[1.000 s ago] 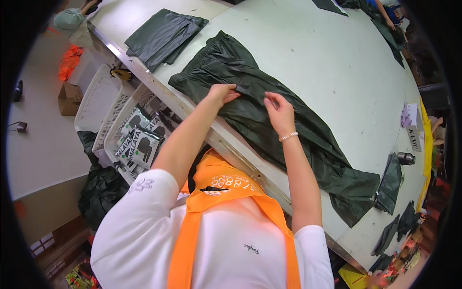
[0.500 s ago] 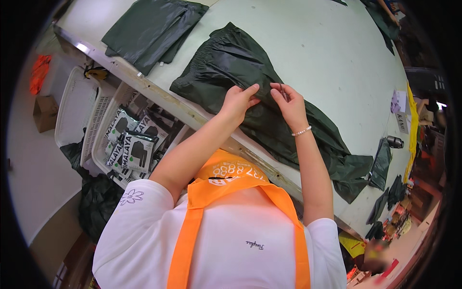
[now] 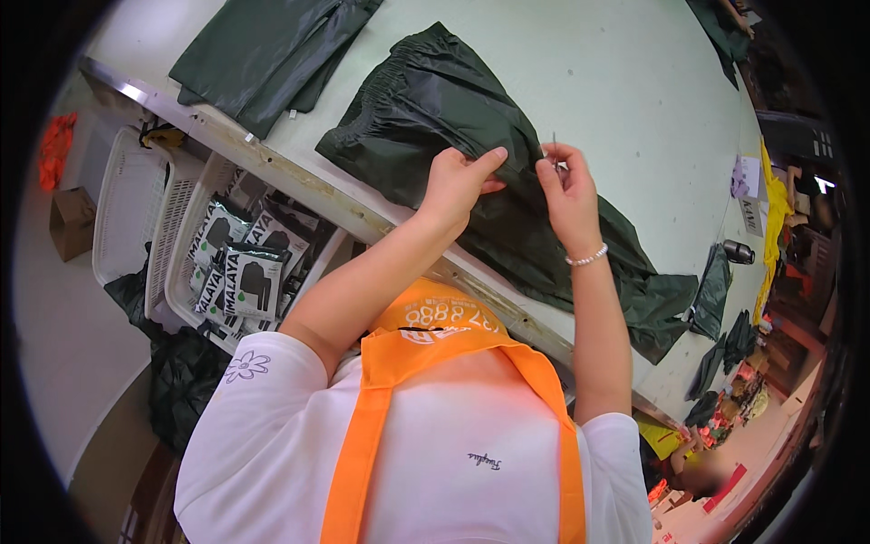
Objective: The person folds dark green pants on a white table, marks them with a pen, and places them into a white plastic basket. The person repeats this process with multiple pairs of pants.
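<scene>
A pair of dark green trousers with a gathered elastic waist lies stretched slantwise across the pale table. My left hand is closed on its fabric, thumb on top and fingers curled beneath. Just to the right, my right hand, with a beaded bracelet at the wrist, grips small thread snips. Their thin metal points stick up past the fingertips, beside the trousers' far edge; the rest is mostly hidden in the fingers.
Folded dark green garments lie at the table's far left. Below the table edge, a white basket holds several packaged garments. A dark cylinder and dark pieces of cloth are at the right. Another person is at lower right.
My right hand has shifted right and slightly up, away from the left, and the snips' points now show more clearly. My left hand stays on the fabric. The whole view has shifted slightly.
</scene>
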Demonstrator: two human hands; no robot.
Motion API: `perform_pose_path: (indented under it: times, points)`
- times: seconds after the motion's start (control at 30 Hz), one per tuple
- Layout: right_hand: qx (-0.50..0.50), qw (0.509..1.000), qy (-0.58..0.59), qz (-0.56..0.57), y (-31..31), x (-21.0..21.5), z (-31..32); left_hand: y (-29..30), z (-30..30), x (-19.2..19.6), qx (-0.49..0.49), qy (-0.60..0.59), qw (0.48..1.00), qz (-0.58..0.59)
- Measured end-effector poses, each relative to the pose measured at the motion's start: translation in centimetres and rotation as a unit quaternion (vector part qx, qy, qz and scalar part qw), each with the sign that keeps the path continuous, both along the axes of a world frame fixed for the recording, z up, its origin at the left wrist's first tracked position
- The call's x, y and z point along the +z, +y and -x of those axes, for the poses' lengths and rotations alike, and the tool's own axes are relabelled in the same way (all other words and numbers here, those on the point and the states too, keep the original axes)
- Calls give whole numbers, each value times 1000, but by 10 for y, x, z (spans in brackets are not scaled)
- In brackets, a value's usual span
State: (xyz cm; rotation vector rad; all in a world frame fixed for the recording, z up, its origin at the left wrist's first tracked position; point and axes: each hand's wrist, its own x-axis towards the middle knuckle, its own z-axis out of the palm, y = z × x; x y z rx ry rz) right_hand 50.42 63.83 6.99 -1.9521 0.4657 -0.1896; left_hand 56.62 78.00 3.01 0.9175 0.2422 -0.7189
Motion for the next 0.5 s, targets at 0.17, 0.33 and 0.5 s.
perform_pose_path:
  times: [0.17,0.33,0.5]
  points:
    - [67,989,33,130,-14,18,13,-1,-3,6,3,-31,1000,2]
    - [102,982,19,159,-8,22,8,-4,-5,7,-8,-73,997,-4]
    - [108,971,1,214,-3,23,3,-2,-6,11,-12,-71,997,-4]
